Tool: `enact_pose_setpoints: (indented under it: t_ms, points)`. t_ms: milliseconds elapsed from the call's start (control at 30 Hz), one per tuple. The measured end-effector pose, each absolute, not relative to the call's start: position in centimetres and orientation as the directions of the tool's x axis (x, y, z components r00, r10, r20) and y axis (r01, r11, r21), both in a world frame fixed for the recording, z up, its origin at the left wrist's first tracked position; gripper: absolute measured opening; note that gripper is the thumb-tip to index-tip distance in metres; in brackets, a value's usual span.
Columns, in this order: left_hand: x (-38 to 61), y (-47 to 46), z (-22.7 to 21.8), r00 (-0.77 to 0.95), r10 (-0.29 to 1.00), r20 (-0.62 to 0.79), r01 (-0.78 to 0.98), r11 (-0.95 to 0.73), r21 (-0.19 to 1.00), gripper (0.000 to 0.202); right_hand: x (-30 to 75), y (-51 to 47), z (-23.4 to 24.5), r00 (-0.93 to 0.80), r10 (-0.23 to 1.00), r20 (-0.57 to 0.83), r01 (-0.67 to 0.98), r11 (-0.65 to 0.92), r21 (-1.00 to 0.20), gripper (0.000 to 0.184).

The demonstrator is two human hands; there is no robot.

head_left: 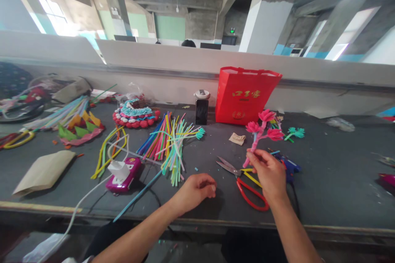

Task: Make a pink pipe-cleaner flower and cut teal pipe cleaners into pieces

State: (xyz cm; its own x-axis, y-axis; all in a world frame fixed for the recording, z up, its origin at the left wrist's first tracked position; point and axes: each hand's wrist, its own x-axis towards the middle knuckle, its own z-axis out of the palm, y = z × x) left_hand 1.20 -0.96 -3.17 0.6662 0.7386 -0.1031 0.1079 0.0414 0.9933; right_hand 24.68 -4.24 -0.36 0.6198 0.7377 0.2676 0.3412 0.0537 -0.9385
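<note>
My right hand is closed around the stem of a pink pipe-cleaner flower, which stands upright with three fluffy pink blooms. My left hand hovers over the table's front part, fingers loosely curled in, with nothing visible in them. Between the hands lie scissors with red handles, blades pointing to the upper left. Partly behind my right hand is a blue glue gun. A yellow pipe cleaner passes beneath the right fingers. Left of my left hand spreads a pile of colourful pipe cleaners.
A red paper bag and a phone stand at the back. Green flower pieces lie right of the bag. At left are a purple power strip with a white cable, a brown paper packet and a red-and-blue beaded craft.
</note>
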Motion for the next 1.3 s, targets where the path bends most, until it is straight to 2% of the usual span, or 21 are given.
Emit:
enact_pose_setpoints:
  t_ms: [67, 167, 233, 333, 467, 633, 733, 800, 933, 1000, 1100, 1200, 1300]
  points:
    - [1.1, -1.1, -3.0, 0.697, 0.713, -0.083, 0.182, -0.063, 0.981, 0.024, 26.6, -4.2, -0.2, 0.650, 0.727, 0.220, 0.281, 0.039, -0.959, 0.045]
    - [0.9, -1.2, -2.6, 0.731, 0.681, -0.049, 0.287, -0.242, 0.927, 0.021, 30.2, -4.4, -0.5, 0.659, 0.740, 0.136, 0.269, -0.063, -0.961, 0.045]
    - [0.9, -1.2, -2.5, 0.741, 0.671, -0.036, 0.318, -0.303, 0.898, 0.021, 32.7, -4.7, -1.0, 0.674, 0.732, 0.105, 0.252, -0.094, -0.963, 0.046]
    - [0.9, -1.0, -2.5, 0.755, 0.655, -0.041, 0.319, -0.312, 0.895, 0.021, 36.3, -4.7, -2.0, 0.741, 0.668, 0.067, 0.222, -0.150, -0.963, 0.042]
    - [0.9, -0.8, -2.7, 0.754, 0.655, -0.052, 0.330, -0.310, 0.892, 0.020, 41.0, -3.0, -1.4, 0.815, 0.578, 0.044, 0.195, -0.202, -0.960, 0.026]
    - [0.9, -0.7, -2.4, 0.765, 0.641, -0.063, 0.323, -0.297, 0.899, 0.021, 45.4, 0.6, 1.8, 0.854, 0.511, 0.095, 0.238, -0.222, -0.945, 0.029]
    - [0.9, -0.6, -2.3, 0.775, 0.626, -0.080, 0.319, -0.279, 0.906, 0.022, 45.1, 1.5, 2.3, 0.857, 0.504, 0.111, 0.262, -0.240, -0.935, 0.026]
    - [0.8, -0.6, -2.4, 0.775, 0.628, -0.077, 0.321, -0.286, 0.903, 0.022, 43.0, 1.4, 1.9, 0.831, 0.543, 0.123, 0.285, -0.225, -0.932, 0.022]
    - [0.9, -0.7, -2.8, 0.765, 0.641, -0.063, 0.306, -0.274, 0.912, 0.020, 35.5, -0.3, 1.1, 0.697, 0.701, 0.153, 0.350, -0.146, -0.925, 0.026]
    - [1.1, -0.7, -2.8, 0.740, 0.671, -0.045, 0.286, -0.253, 0.924, 0.019, 30.9, -1.6, 1.3, 0.573, 0.805, 0.154, 0.379, -0.094, -0.920, 0.032]
    - [1.1, -0.3, -2.3, 0.646, 0.763, 0.023, 0.253, -0.243, 0.936, 0.023, 24.2, -3.4, 2.6, 0.321, 0.929, 0.181, 0.458, 0.015, -0.889, 0.027]
    - [0.5, 0.9, -1.5, 0.498, 0.858, 0.124, 0.246, -0.277, 0.929, 0.024, 19.0, -4.2, 4.0, 0.078, 0.960, 0.268, 0.543, 0.184, -0.819, 0.019]
    - [-1.0, 3.2, -1.0, 0.350, 0.914, 0.206, 0.327, -0.325, 0.887, 0.022, 15.8, -3.9, 4.5, -0.011, 0.965, 0.260, 0.601, 0.215, -0.770, 0.016]
